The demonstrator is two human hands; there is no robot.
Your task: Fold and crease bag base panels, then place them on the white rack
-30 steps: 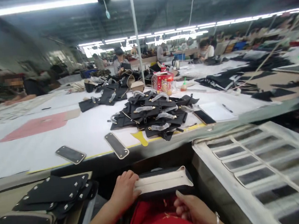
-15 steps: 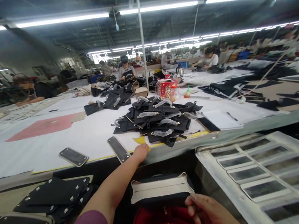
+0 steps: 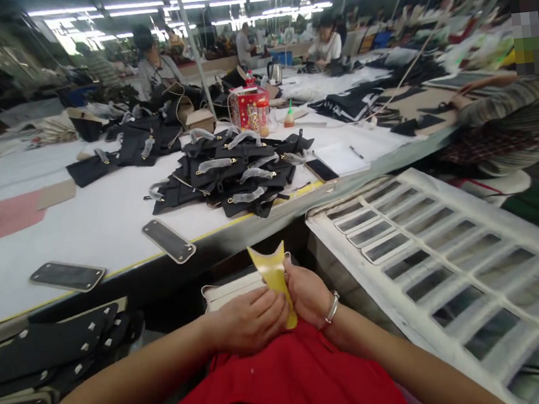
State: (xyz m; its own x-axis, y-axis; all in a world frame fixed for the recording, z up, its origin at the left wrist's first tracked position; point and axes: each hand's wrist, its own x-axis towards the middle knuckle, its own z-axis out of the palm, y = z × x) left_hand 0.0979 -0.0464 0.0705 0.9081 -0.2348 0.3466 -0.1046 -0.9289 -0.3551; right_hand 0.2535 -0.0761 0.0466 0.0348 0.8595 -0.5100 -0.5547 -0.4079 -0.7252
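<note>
A flat yellow template point(image 3: 274, 268) with a curved notch in its top end stands upright in front of my lap. My left hand point(image 3: 252, 319) is closed on its lower part, fingers curled over it. From the other side my right hand point(image 3: 309, 294), a bangle at the wrist, grips its right edge with the thumb up. Just behind the left hand lies a dark bag piece with a cream lining point(image 3: 230, 291), partly covered by both hands. My red apron point(image 3: 287, 384) spreads below.
Black bag parts with wrapped handles point(image 3: 233, 170) are heaped on the white table point(image 3: 118, 210). Two dark oblong panels point(image 3: 168, 240) lie near its edge. At right stands a pale rack with framed slots point(image 3: 426, 244); stacked black panels point(image 3: 50, 350) sit left. A co-worker's arm point(image 3: 493, 101) reaches in right.
My left hand has picked the yellow template off the table edge and brought it to my lap. My right hand has moved up to meet it. The view has tilted down and turned right.
</note>
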